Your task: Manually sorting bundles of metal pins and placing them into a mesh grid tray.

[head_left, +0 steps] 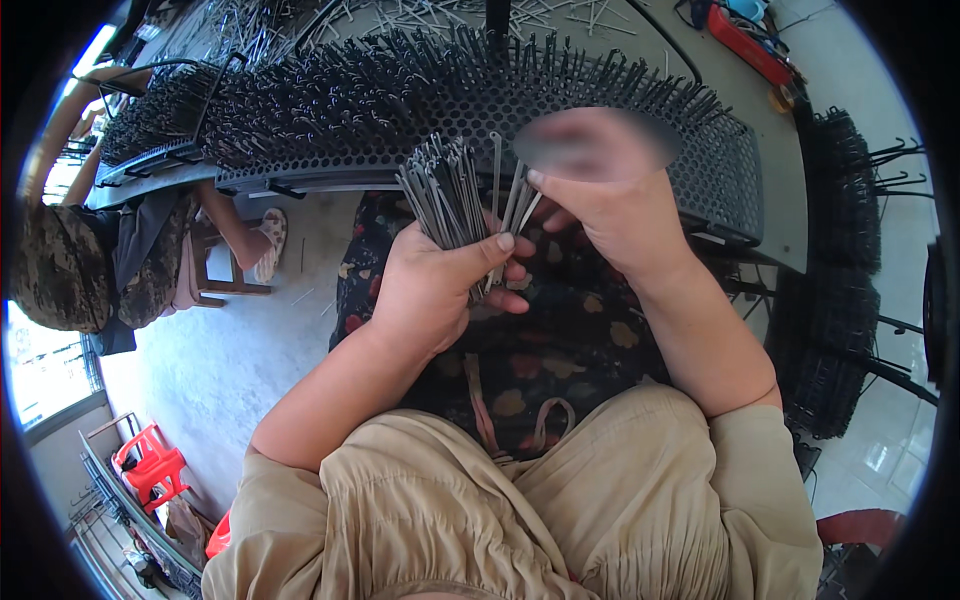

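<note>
My left hand (425,275) is wrapped round a thick bundle of thin grey metal rods (440,195), held upright above my lap. Its thumb presses across a few rods that stand apart on the bundle's right side. My right hand (625,205) is closed, thumb and fingers pinching at these separate metal rods (514,205). A blurred patch hides part of its upper fingers. Just beyond both hands runs a black perforated rack (735,185), with a dense crowd of dark rods (330,105) standing in its holes.
Loose silvery rods (590,15) lie scattered on the table behind the rack. A red tray (745,45) sits at the far right. Dark hooked pieces (840,200) hang in bunches on the right. Another person (100,250) sits at the left; red plastic chairs (150,465) stand lower left.
</note>
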### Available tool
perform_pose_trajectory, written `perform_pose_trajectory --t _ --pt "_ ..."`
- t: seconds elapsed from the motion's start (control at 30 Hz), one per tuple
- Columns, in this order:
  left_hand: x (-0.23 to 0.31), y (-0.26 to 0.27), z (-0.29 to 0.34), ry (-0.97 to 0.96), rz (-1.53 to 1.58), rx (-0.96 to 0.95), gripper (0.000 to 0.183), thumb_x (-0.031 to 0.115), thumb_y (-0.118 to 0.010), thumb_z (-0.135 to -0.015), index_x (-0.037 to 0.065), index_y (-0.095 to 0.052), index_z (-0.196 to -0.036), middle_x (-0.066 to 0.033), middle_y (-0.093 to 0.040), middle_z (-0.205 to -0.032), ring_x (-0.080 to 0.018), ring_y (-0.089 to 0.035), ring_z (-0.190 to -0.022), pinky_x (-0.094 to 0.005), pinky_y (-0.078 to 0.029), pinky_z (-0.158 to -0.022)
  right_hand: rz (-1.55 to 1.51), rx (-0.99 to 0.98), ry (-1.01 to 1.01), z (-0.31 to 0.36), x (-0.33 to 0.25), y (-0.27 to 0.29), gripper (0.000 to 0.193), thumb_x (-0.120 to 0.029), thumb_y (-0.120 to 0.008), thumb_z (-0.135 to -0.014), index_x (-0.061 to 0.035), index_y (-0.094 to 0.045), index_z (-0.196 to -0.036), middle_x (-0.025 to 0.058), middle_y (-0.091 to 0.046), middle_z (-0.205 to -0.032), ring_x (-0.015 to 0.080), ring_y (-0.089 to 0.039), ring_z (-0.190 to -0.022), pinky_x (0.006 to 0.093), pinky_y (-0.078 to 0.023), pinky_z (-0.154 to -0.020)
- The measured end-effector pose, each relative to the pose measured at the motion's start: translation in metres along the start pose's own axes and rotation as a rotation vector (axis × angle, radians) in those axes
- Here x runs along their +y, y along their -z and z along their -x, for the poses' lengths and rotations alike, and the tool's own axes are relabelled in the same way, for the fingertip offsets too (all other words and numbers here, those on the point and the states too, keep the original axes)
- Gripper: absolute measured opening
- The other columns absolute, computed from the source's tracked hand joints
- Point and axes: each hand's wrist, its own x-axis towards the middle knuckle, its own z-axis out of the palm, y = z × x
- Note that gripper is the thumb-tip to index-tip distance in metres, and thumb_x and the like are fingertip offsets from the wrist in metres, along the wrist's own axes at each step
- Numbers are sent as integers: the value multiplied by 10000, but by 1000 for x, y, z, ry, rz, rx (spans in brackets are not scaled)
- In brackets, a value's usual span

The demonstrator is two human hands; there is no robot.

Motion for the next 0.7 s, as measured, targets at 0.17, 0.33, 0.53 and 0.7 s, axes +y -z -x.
perform_pose_trajectory --t 0.17,0.33,0.53,0.7 --pt "8 0 5 17 33 8 145 36 -596 -902 -13 -575 -1037 -144 -644 -908 -206 -641 -743 -352 -590 -564 -26 33 3 -1 -3 2 262 -45 -653 -862 7 -557 -1099 67 -660 -817 121 -660 -694 217 -520 -553" --pt "1 6 4 23 46 -21 162 36 -596 -900 -15 -587 -1054 -136 -646 -902 -209 -645 -745 -351 -589 -557 -64 -32 -22 -2 -4 3 221 -39 -644 -870 3 -580 -1077 76 -674 -842 123 -664 -698 220 -525 -560" --pt "1 2 6 34 56 -22 176 30 -603 -892 -9 -599 -1064 -126 -653 -890 -210 -655 -760 -348 -592 -563 -45 -40 -37 2 0 -4 213 -33 -644 -870 0 -590 -1074 69 -682 -867 109 -656 -727 217 -524 -578" --pt "-2 4 2 9 40 27 193 26 -608 -886 -9 -605 -1075 -126 -657 -901 -210 -656 -761 -349 -597 -572 -68 -16 -36 1 7 -6 216 -37 -646 -871 -5 -587 -1077 52 -672 -862 105 -650 -728 217 -524 -588"
